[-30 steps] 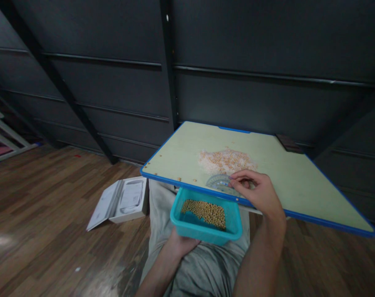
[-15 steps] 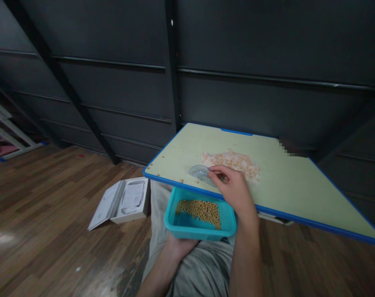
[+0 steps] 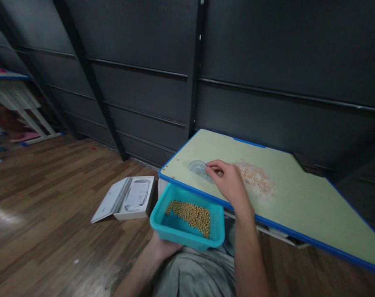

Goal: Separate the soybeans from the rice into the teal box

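I see the green table (image 3: 298,198), and under its near edge the teal tub (image 3: 187,241) of beans, gripped from below by my left hand (image 3: 162,247). A grain pile (image 3: 255,179) lies on the tabletop. Just left of it my right hand (image 3: 230,185) pinches the clear protractor (image 3: 198,168) flat on the tabletop. I judge this a scraping step; the next move calls for the tub right under the edge.
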The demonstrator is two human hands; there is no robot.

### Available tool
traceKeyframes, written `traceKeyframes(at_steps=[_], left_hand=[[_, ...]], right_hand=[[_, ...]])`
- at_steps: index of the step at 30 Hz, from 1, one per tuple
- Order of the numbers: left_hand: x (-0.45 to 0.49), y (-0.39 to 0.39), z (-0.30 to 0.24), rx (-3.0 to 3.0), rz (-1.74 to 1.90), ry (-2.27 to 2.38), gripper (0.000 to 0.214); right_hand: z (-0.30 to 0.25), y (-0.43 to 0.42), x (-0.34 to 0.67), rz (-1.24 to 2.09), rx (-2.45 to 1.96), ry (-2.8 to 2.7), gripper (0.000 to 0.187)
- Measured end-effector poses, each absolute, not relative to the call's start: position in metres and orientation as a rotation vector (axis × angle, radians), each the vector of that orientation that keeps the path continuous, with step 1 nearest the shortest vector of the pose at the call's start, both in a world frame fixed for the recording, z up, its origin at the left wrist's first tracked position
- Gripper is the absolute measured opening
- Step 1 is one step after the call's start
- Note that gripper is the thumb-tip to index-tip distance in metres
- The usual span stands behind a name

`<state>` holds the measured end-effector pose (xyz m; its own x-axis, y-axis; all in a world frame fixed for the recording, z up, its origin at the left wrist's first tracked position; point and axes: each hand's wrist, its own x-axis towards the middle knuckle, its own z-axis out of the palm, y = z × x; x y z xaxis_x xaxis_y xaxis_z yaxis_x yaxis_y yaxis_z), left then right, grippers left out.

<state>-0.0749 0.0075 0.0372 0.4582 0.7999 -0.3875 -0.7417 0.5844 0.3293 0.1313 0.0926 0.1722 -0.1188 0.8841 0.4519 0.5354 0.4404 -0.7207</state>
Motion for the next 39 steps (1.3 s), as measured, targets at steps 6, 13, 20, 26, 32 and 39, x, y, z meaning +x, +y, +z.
traceKeyframes(at_steps=[6,13,20,26,32,39], left_hand=[[-0.113,0.021,0.015,-0.032,0.997,0.599,0.051],[-0.154,0.039,0.012,0.031,1.044,0.595,0.047],[-0.173,0.055,0.015,-0.001,1.04,0.703,0.05],[-0.166,0.049,0.028,0.034,1.021,0.731,0.04],[-0.161,0.041,0.04,0.055,1.035,0.731,0.031],[-0.137,0.031,0.019,-0.003,1.04,0.662,0.032]], right_hand=[[0.181,0.171,0.097,0.541,-1.165,-1.832,0.009],[0.172,0.23,0.058,0.793,-1.136,-1.821,0.01],[0.167,0.221,0.045,0.993,-1.046,-1.859,0.012],[0.161,0.176,0.043,1.078,-0.988,-1.917,0.014],[0.167,0.146,0.044,1.011,-0.968,-1.959,0.014],[0.189,0.113,0.101,0.765,-0.943,-1.634,0.005]])
